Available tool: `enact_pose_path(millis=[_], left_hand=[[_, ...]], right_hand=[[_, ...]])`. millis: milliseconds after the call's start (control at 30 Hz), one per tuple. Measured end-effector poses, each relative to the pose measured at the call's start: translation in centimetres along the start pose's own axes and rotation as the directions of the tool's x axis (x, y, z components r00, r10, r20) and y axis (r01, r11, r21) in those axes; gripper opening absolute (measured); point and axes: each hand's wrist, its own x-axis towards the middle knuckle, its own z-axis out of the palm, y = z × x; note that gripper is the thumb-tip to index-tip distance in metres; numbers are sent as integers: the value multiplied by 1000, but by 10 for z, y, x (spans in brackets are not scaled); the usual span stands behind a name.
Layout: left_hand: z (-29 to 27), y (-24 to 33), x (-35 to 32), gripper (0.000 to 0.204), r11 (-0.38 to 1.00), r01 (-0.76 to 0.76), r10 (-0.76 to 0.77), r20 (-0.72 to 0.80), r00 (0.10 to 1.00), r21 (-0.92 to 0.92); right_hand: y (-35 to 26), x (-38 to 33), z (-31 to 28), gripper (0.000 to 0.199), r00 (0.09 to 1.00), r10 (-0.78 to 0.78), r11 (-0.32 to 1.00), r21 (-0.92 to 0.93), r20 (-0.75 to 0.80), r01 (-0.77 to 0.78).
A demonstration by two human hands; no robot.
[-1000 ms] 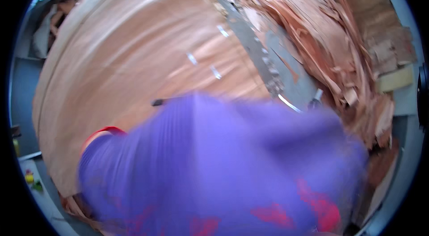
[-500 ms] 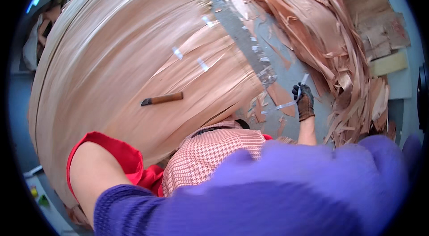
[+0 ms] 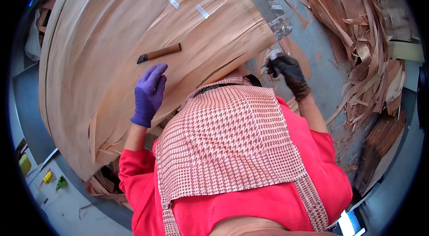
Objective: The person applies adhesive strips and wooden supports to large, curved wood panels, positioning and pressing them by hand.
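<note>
Left hand [image 3: 149, 95]: purple glove, fingers released and stretched flat on the veneer sheet [image 3: 111, 48]; just below the knife [image 3: 158, 52], not touching it
Right hand [image 3: 288, 73]: dark glove, fingers clenched on a small pale thing, too small to identify; held over the grey floor [image 3: 321, 70]
Knife: wooden handle, lying loose on the top sheet
Done so far: short tape strips [image 3: 202, 11] already sit across splits in the sheet
Left: probably more splits near the torn edge; scrap pile [image 3: 371, 48] lies at right
</note>
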Motion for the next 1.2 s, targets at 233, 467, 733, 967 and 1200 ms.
enact_pose_path(millis=[233,467,733,967,1200], left_hand=[[39,2,-59,27,998,57,-54,-132,990,22],[83,20,-35,29,964,-244,255,-112,960,107],[128,-6,-27,32,848,-484,493,14,870,216],[132,-18,-28,39,889,-430,444,-65,893,159],[134,-9,-27,46,819,-476,502,1,865,319]], right_hand=[[5,33,75,25,993,118,993,26,17,-119],[5,30,90,25,997,65,998,12,-49,-65],[23,12,121,22,994,21,994,108,-108,-9],[50,-3,179,23,940,267,942,265,-214,-207],[56,1,188,23,974,113,993,-6,-196,-116]])
